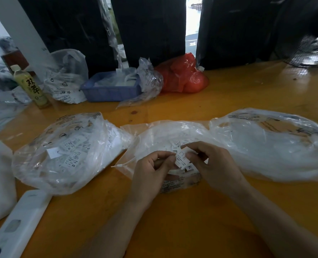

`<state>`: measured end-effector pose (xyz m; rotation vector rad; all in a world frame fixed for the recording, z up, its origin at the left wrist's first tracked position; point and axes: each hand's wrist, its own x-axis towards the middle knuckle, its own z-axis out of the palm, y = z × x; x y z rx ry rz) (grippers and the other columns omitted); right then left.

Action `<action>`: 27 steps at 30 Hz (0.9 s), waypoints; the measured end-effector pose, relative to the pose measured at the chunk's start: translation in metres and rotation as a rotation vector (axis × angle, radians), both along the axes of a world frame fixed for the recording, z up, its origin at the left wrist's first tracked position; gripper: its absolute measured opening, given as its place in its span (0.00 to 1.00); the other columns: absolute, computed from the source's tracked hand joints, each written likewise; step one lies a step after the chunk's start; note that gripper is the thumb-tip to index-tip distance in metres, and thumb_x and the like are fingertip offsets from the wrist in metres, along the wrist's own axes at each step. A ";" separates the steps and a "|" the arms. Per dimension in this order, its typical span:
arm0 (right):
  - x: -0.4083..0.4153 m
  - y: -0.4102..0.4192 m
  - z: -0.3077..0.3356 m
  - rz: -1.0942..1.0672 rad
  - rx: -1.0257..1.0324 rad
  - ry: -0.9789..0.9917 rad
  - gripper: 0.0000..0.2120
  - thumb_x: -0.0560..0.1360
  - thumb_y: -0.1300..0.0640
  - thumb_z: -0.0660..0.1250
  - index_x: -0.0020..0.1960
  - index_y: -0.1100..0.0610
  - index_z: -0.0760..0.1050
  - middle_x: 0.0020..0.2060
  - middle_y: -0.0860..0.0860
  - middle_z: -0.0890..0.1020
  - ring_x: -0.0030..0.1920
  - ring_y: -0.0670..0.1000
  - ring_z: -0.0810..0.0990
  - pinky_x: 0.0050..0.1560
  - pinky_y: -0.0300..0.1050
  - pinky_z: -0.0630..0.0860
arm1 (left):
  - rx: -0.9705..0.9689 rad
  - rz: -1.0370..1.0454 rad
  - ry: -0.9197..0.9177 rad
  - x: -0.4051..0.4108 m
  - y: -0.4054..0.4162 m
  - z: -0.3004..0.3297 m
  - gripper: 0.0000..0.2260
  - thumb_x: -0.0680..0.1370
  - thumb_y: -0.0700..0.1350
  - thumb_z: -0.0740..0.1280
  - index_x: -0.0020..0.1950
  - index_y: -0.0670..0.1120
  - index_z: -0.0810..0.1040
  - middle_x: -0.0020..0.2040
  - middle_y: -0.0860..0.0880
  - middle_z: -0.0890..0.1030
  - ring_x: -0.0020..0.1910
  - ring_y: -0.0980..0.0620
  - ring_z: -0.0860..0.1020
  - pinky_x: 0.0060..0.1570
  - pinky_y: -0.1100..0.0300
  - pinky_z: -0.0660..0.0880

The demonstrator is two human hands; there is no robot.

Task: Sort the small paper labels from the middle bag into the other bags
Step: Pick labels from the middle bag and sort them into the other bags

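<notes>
Both hands, left hand [152,170] and right hand [213,164], pinch small paper labels [182,159] with curled fingers over the middle bag [154,138] on the glossy orange tabletop [173,220]. Clear bags flank it: left bag [65,151], right bag [271,144]. Farther back stand a blue tray [109,92], red bag [184,77], tea bottle [30,86] and black curtains [150,28].

Head-worn wide-angle view, looking forward and down, close over table [173,220]
</notes>
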<state>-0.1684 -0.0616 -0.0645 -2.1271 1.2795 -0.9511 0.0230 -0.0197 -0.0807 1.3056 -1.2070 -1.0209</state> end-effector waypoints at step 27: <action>0.002 0.006 0.006 -0.125 -0.047 -0.260 0.09 0.78 0.57 0.73 0.53 0.45 0.79 0.41 0.36 0.83 0.45 0.37 0.81 0.43 0.26 0.75 | -0.329 0.184 -0.309 0.007 0.006 0.019 0.17 0.80 0.38 0.73 0.62 0.58 0.82 0.53 0.54 0.87 0.44 0.60 0.84 0.40 0.68 0.81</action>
